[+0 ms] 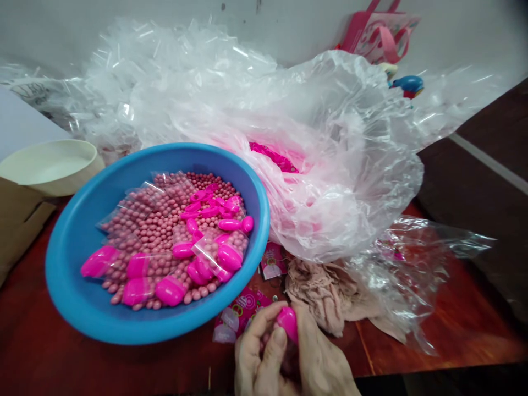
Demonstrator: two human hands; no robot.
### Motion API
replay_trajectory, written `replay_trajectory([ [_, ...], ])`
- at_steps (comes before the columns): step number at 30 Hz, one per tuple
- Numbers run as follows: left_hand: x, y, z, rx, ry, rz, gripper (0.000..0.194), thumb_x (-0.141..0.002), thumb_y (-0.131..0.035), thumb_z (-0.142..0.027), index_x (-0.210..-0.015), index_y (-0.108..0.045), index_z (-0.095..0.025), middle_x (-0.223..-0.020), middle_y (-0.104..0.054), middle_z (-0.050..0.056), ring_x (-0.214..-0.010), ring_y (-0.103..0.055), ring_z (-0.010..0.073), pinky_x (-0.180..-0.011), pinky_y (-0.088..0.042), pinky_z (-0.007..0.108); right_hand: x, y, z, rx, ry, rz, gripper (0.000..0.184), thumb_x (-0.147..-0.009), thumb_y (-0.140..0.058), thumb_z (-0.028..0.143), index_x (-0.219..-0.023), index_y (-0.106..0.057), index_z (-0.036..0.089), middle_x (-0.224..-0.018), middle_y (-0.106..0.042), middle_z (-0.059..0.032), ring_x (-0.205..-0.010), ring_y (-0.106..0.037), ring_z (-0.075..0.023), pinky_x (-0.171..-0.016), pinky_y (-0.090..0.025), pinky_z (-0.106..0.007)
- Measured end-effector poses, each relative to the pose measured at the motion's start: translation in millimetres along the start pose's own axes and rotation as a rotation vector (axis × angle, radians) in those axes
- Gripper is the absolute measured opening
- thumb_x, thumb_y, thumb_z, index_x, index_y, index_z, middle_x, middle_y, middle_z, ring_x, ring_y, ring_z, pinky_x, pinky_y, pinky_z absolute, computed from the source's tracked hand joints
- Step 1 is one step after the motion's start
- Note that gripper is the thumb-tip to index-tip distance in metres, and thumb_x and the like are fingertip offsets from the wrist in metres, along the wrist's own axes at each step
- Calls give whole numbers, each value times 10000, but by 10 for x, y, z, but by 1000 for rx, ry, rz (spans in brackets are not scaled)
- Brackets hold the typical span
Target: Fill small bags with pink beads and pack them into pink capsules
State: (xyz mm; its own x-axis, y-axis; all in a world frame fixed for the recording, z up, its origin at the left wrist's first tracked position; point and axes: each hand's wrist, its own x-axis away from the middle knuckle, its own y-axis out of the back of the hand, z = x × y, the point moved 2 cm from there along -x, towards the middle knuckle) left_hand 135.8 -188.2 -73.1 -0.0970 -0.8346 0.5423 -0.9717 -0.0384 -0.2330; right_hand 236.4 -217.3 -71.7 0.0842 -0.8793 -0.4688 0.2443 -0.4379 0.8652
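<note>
**Firm two-handed grip amid pink**

A red-brown wooden tabletop [429,335] carries a billowing clear plastic bag [330,165] and a round blue plastic basin [70,275] of small pink beads [165,220] and clear sachets [218,256]. Crumpled pale pink cloth [322,294] lies nearby. The left hand [256,346] and right hand [324,357] close around a glossy pink plastic capsule [287,323], just beside the basin.

View: single head-worn camera, looking forward and down over the person's hands.
Facing: across a red-brown wooden table [437,335] toward a pale wall [462,38].
Nearest: left hand [256,349], right hand [324,357] and pink capsule [287,323], at the bottom edge, wrists cut off.
Middle distance: blue plastic basin [78,242], left of frame.
Farthest: clear plastic sheeting [330,104], upper frame.
</note>
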Motion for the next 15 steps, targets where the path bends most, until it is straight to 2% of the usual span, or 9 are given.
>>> replay_trajectory([
  [2, -34, -16, 10, 66, 21, 3, 349, -740, -694, -421, -995, -724, -185, -1024, -730, 107, -964, -647, 268, -855, -495, 315, -29, -42, -15, -143, 1, 59, 708, -897, -402, 331, -1420, -126, -57, -949, -669, -259, -799, -701, -316, -594, -596, -352],
  [3, -51, -23, 9, 121, 44, 24, 345, -750, -689, -417, -1009, -717, -191, -1040, -727, 104, -980, -645, 264, -865, -488, 316, -48, -56, -32, -253, -21, 105, 727, -883, -422, 315, -1430, -88, -28, -922, -679, -221, -749, -706, -284, -582, -595, -330],
  [5, -76, -26, -15, 236, 92, 92, 358, -754, -693, -410, -1052, -699, -211, -1092, -713, 98, -1033, -626, 260, -905, -467, 330, -92, -63, -74, -497, -98, 208, 765, -834, -460, 232, -1440, -35, 39, -851, -694, -124, -623, -695, -209, -545, -582, -268],
  [7, -91, -6, -77, 292, 113, 193, 411, -727, -728, -395, -1101, -677, -232, -1141, -690, 93, -1061, -610, 251, -925, -451, 329, -147, -27, -121, -637, -166, 278, 798, -762, -490, 183, -1432, -66, 92, -851, -696, -84, -624, -690, -196, -573, -581, -274],
  [9, -98, 22, -165, 270, 125, 337, 483, -684, -771, -369, -1133, -652, -237, -1071, -704, 89, -911, -657, 216, -818, -496, 300, -206, 42, -161, -644, -167, 316, 792, -711, -544, 186, -1407, -167, 140, -866, -701, -72, -687, -694, -226, -631, -582, -324],
  [11, -98, 49, -250, 217, 135, 464, 493, -664, -788, -363, -1110, -641, -213, -867, -711, 59, -659, -646, 149, -630, -502, 244, -248, 113, -193, -634, -126, 349, 776, -710, -594, 196, -1391, -223, 168, -863, -704, -59, -706, -689, -229, -638, -572, -316],
  [13, -97, 68, -293, 151, 129, 498, 427, -668, -781, -368, -1028, -649, -179, -700, -658, 11, -521, -569, 96, -531, -456, 201, -258, 166, -230, -657, -68, 386, 799, -729, -636, 212, -1405, -212, 175, -861, -703, -41, -711, -682, -203, -630, -559, -267],
  [15, -91, 68, -269, 74, 96, 448, 344, -675, -768, -356, -938, -659, -161, -667, -634, -1, -526, -544, 94, -528, -440, 193, -244, 205, -298, -642, -28, 392, 787, -759, -654, 296, -1414, -234, 173, -897, -694, -44, -754, -675, -197, -689, -554, -281],
])
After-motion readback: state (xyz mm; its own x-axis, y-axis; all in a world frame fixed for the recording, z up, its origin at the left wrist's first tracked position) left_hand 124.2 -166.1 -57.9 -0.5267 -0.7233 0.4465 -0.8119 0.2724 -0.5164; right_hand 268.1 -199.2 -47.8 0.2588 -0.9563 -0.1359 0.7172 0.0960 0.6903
